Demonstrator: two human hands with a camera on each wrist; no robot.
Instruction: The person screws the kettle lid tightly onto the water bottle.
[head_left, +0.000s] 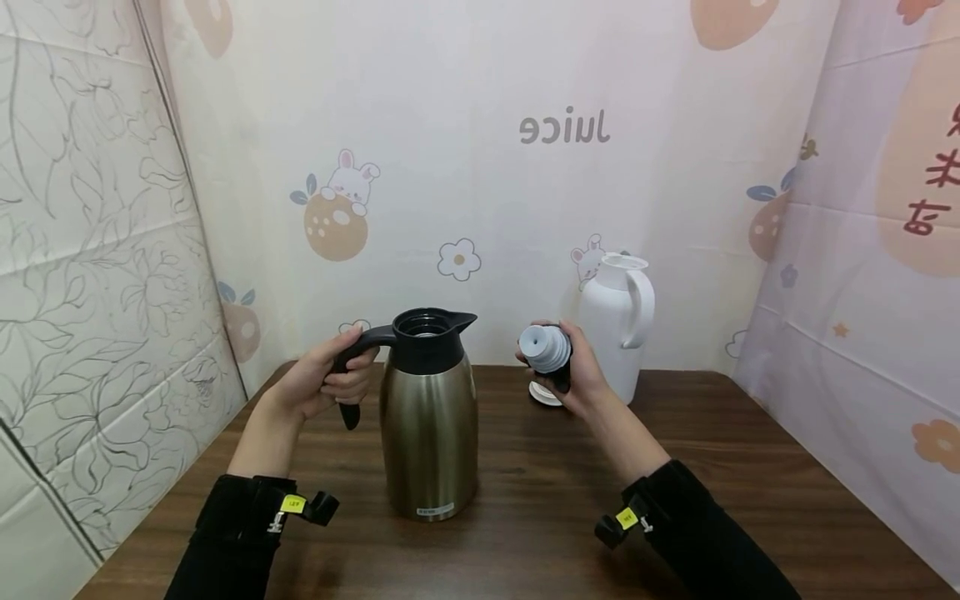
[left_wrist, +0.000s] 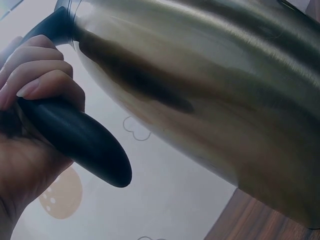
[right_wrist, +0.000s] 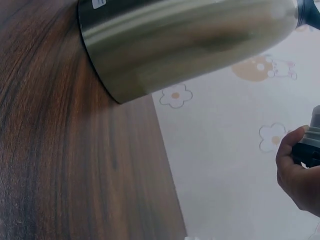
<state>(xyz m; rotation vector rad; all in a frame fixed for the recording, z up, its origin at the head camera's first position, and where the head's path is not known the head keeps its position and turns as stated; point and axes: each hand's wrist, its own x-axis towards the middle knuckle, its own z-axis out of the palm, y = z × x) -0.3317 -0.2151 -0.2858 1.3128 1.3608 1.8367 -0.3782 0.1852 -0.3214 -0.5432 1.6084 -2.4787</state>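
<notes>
A gold-brown metal thermos jug (head_left: 429, 433) with a black collar and spout stands upright on the table, its top uncovered. My left hand (head_left: 330, 377) grips its black handle (left_wrist: 80, 140), fingers wrapped around it in the left wrist view. To the right of the jug, my right hand (head_left: 581, 371) holds a stopper (head_left: 546, 348) above the table. The stopper has a pale, ridged plug facing the head camera and a black top within the fingers. At the right edge of the right wrist view the same hand (right_wrist: 299, 182) shows partly.
Behind my right hand stands a white jug (head_left: 617, 325) with its handle to the right and no lid on top. A white round lid (head_left: 545, 395) lies beside its base. The brown wooden table (head_left: 517, 533) meets patterned cloth walls (head_left: 480, 167) at the back and sides.
</notes>
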